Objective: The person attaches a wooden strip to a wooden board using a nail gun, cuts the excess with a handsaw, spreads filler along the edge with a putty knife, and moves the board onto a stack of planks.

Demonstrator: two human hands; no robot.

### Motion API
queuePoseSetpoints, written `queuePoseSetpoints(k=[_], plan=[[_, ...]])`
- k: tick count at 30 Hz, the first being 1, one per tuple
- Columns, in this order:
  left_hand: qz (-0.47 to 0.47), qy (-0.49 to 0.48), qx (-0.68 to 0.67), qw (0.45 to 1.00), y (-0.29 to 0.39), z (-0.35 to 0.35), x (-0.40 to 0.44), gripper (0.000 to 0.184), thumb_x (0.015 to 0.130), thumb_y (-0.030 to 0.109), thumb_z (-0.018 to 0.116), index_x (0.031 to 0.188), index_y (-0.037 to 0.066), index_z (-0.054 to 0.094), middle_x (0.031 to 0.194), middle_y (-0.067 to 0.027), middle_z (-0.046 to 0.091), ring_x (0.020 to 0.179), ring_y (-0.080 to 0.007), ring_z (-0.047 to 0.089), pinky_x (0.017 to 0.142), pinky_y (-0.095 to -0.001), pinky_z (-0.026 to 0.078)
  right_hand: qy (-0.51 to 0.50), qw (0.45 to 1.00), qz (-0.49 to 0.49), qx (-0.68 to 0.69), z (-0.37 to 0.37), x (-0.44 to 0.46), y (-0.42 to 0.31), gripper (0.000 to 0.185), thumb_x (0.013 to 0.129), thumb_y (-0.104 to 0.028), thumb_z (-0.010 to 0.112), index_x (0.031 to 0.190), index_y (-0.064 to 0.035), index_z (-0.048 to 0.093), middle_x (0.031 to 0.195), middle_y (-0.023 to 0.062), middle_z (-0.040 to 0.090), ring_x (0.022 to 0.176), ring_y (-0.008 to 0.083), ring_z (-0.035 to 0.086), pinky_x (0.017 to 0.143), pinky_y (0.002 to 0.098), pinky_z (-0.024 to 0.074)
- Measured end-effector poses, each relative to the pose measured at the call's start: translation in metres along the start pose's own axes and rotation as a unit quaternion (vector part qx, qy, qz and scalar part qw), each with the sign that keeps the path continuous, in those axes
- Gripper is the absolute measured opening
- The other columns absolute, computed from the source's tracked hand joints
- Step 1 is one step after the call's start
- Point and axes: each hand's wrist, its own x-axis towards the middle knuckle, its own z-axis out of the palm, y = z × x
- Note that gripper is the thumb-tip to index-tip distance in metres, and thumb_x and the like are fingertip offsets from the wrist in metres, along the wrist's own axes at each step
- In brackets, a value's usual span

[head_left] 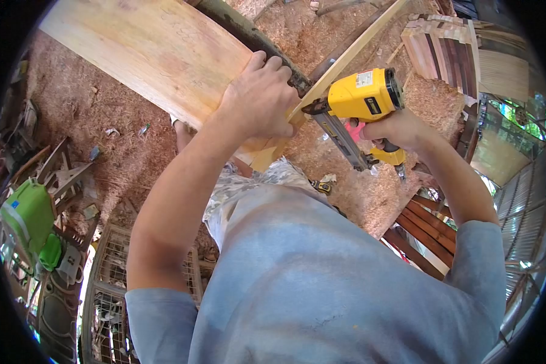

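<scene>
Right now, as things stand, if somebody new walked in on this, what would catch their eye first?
Probably the bright yellow nail gun right of centre, held in the right hand with its nose close to a narrow wooden strip. Next, the wide pale board at upper left, with the left hand over its right edge. A bright green object stands out at far left.

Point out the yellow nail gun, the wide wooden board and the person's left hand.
Yellow nail gun (357, 97): head view, on its yellow upper body.
Wide wooden board (155, 51): head view, on its broad flat face.
Left hand (258, 97): head view, on the back of the hand.
</scene>
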Motion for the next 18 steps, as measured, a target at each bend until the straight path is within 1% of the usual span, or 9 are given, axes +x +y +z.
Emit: queuePoseSetpoints(k=[6,9,11,12,13,15,16,17,18], plan=[[0.011,-0.009,0.018,1.000,-0.001,-0.001,0.003,0.040,0.056,0.044,0.078,0.079,0.011,0.077,0.092,-0.0089,0.064,0.100,-0.0253,0.055,0.097,-0.0381,0.037,0.005,0.999,-0.032,0.001,0.001,0.000,0.001,0.031,0.072,-0.007,0.068,0.102,-0.0025,0.067,0.071,0.0019,0.061,0.057,0.0106,0.055,0.054,0.0267,0.0440],[0.006,-0.016,0.003,1.000,-0.004,0.000,0.007,0.047,0.054,0.047,0.080,0.079,0.008,0.074,0.097,-0.0100,0.064,0.103,-0.0269,0.055,0.100,-0.0429,0.037,-0.009,0.995,-0.088,0.040,0.006,0.000,0.022,0.036,0.073,-0.012,0.075,0.106,-0.0020,0.066,0.076,0.0027,0.063,0.060,0.0105,0.058,0.055,0.0271,0.0466],[0.020,0.030,-0.018,0.999,-0.002,-0.002,0.006,0.052,0.053,0.049,0.081,0.083,0.007,0.074,0.105,-0.0087,0.065,0.111,-0.0274,0.055,0.102,-0.0458,0.035,0.087,0.973,-0.207,0.048,0.023,0.004,0.057,0.046,0.074,-0.018,0.079,0.114,-0.0018,0.063,0.092,0.0057,0.068,0.075,0.0150,0.065,0.068,0.0293,0.0533],[0.039,0.067,-0.010,0.997,-0.001,-0.004,0.006,0.048,0.057,0.042,0.082,0.088,0.006,0.074,0.117,-0.0078,0.065,0.116,-0.0279,0.054,0.103,-0.0469,0.036,0.160,0.951,-0.256,-0.070,0.029,0.007,0.082,0.056,0.075,-0.023,0.083,0.123,-0.0029,0.060,0.110,0.0067,0.069,0.095,0.0182,0.066,0.086,0.0320,0.0535],[0.051,0.061,0.002,0.997,0.007,-0.002,-0.002,0.048,0.057,0.042,0.082,0.088,0.006,0.074,0.117,-0.0078,0.065,0.116,-0.0279,0.054,0.103,-0.0469,0.036,0.170,0.948,-0.264,-0.057,0.041,0.001,0.105,0.056,0.075,-0.023,0.083,0.123,-0.0029,0.060,0.110,0.0067,0.069,0.095,0.0182,0.066,0.086,0.0320,0.0535],[-0.034,0.102,0.004,0.994,0.020,0.003,-0.016,0.043,0.059,0.032,0.082,0.090,0.005,0.073,0.123,-0.0060,0.063,0.117,-0.0279,0.053,0.104,-0.0459,0.035,0.174,0.956,-0.219,0.091,0.058,-0.009,0.145,0.053,0.076,-0.020,0.084,0.123,-0.0083,0.062,0.119,0.0099,0.067,0.111,0.0189,0.063,0.099,0.0330,0.0485],[-0.018,0.130,0.017,0.991,0.028,0.003,-0.021,0.043,0.073,0.033,0.081,0.101,0.001,0.072,0.121,-0.0053,0.065,0.105,-0.0241,0.060,0.093,-0.0392,0.045,0.178,0.953,-0.223,0.104,0.065,-0.013,0.169,0.053,0.076,-0.020,0.084,0.123,-0.0083,0.062,0.119,0.0099,0.067,0.111,0.0189,0.063,0.099,0.0330,0.0485],[-0.008,0.123,0.025,0.992,0.037,0.002,-0.024,0.043,0.073,0.033,0.081,0.101,0.001,0.072,0.121,-0.0053,0.065,0.105,-0.0241,0.060,0.093,-0.0392,0.045,0.216,0.958,-0.187,0.032,0.072,-0.015,0.193,0.055,0.077,-0.021,0.084,0.124,-0.0064,0.060,0.120,0.0095,0.066,0.112,0.0188,0.062,0.099,0.0333,0.0482],[-0.159,0.094,-0.237,0.954,0.045,0.002,-0.028,0.044,0.081,0.035,0.076,0.110,0.001,0.070,0.114,-0.0044,0.066,0.094,-0.0196,0.060,0.083,-0.0338,0.047,0.250,0.956,-0.148,-0.041,0.080,-0.016,0.215,0.056,0.077,-0.021,0.084,0.125,-0.0044,0.059,0.121,0.0092,0.066,0.114,0.0186,0.062,0.100,0.0336,0.0480]])
